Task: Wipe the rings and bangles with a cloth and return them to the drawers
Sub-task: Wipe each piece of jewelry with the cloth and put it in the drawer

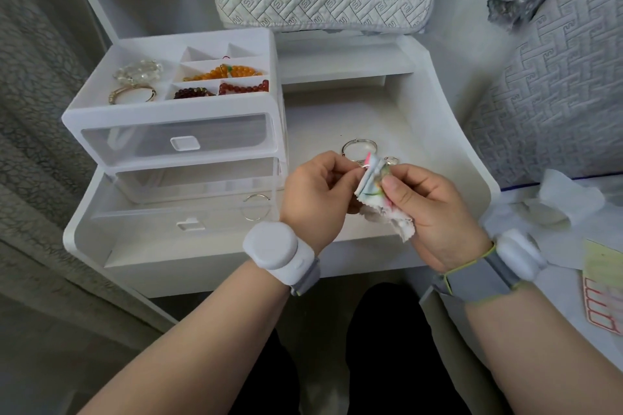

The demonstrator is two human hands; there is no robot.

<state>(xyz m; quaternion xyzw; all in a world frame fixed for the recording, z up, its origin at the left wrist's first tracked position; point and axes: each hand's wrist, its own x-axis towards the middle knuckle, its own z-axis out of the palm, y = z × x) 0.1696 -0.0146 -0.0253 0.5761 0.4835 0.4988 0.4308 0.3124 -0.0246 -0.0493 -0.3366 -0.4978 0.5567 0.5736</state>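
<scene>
Pinching a thin silver ring (pixel 359 168) at its near edge, the left hand (pixel 313 192) held it just above the tabletop (pixel 421 145), while the right hand (pixel 428 209) squeezed the folded cloth (pixel 372 184) around its other side. So slight a hold looked risky: a hard rub could have pulled the ring free, letting it drop and roll toward the table's front edge. A wide stroke might also have knocked the silver bangle (pixel 359 146) lying just beyond the hands. The lower drawer (pixel 141 209) stood open.
</scene>
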